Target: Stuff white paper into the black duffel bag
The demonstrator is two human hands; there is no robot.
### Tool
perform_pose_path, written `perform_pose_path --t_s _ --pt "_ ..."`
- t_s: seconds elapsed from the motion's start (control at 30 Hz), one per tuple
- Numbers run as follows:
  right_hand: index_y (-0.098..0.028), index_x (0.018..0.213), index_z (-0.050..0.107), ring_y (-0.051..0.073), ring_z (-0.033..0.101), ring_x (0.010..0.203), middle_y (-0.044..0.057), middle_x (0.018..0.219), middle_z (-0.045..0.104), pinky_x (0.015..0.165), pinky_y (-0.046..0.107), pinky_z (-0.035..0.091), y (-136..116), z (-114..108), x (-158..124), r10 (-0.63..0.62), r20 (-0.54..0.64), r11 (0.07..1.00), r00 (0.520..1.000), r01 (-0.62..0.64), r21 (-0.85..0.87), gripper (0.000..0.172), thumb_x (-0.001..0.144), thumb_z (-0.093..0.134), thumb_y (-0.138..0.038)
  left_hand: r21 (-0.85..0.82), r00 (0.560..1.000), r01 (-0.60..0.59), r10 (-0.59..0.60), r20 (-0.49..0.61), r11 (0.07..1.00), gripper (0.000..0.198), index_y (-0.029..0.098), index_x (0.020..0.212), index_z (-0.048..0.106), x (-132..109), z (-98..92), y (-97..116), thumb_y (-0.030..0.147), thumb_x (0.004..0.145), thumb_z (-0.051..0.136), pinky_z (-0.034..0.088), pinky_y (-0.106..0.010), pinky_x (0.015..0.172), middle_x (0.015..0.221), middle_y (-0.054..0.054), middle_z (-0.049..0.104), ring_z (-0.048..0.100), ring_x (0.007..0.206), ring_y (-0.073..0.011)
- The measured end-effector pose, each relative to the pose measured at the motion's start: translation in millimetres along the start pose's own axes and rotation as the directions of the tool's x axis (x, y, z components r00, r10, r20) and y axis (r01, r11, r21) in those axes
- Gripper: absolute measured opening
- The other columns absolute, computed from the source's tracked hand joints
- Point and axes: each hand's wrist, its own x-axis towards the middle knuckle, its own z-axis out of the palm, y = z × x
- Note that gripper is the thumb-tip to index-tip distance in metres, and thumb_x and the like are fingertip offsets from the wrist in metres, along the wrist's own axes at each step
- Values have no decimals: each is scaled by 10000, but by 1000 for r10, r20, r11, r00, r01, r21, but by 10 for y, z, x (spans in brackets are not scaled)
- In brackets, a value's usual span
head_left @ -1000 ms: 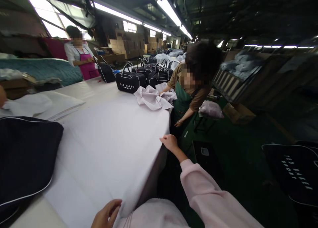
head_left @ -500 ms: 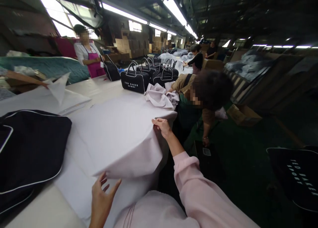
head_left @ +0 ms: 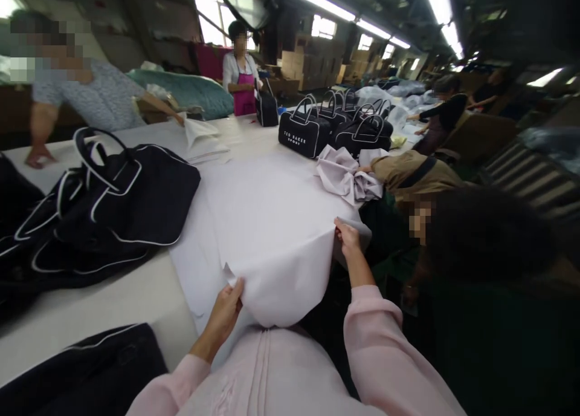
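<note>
White sheet (head_left: pixel 272 234) held; bag (head_left: pixel 304 139) lbl TED BAKER.

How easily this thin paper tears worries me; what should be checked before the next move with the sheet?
1. Left hand grip: ok, it pinches the sheet at its near corner.
2. Right hand grip: ok, it clasps the sheet's right edge.
3. Sheet raised off the stack: ok at the near end, where it sags between the hands.
4. Only one sheet picked up: cannot tell.
5. Black bag off the sheet: cannot tell; its corner lies right at the paper's left edge.
6. Room on the right: not ok, a co-worker bends close by the right hand.
</note>
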Motion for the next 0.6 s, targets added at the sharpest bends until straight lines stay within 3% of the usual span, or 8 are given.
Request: perform_pose_path --t_s 0.17,0.27,0.33,0.4,0.47,0.53,0.6 --pt "-160 537 526 35 329 388 -61 434 485 344 188 211 68 7 55 25 -11 1000 1000 -25 15 401 509 870 -365 21 999 11 -10 -41 1000 392 84 1154 628 8 -87 -130 399 934 548 567 -338 859 1069 -157 712 675 970 -237" --pt "-164 552 517 36 339 398 -76 447 475 345 180 238 -30 43 25 1 10 997 1000 -2 77 412 479 883 -337 135 980 102 -76 -185 986 337 61 1085 618 92 -269 -382 339 925 512 565 -351 812 966 -175 708 679 889 -235" --pt "-166 600 541 44 383 420 -75 490 508 367 178 302 -155 31 -35 -16 44 991 999 10 135 403 475 885 -335 250 944 178 -93 -317 952 300 55 992 609 141 -455 -570 308 922 465 554 -377 807 878 -166 693 671 854 -245" --pt "-169 721 612 74 497 495 -43 623 615 440 192 419 -309 -43 -124 -40 89 979 995 21 202 401 510 867 -395 385 902 245 -63 -428 890 283 82 870 592 155 -663 -734 303 912 421 535 -405 835 827 -152 672 658 857 -263" --pt "-185 905 667 136 623 647 10 835 705 567 246 528 -454 -182 -229 -73 148 953 986 25 303 471 579 826 -484 529 884 279 0 -467 801 310 130 749 568 125 -852 -841 342 899 400 515 -427 869 783 -143 652 644 868 -287" --pt "-199 1046 673 197 679 800 48 970 725 686 308 577 -530 -362 -343 -82 201 925 976 -1 381 537 649 780 -544 669 902 275 55 -428 691 353 153 674 568 64 -994 -867 407 869 419 501 -470 889 712 -139 630 638 850 -327" --pt "-191 1075 679 232 689 875 66 966 735 751 342 588 -489 -543 -472 -31 231 926 973 -59 372 537 667 786 -523 772 920 255 101 -380 582 410 96 801 640 0 -1077 -805 459 828 450 476 -537 926 793 -181 654 633 912 -389"
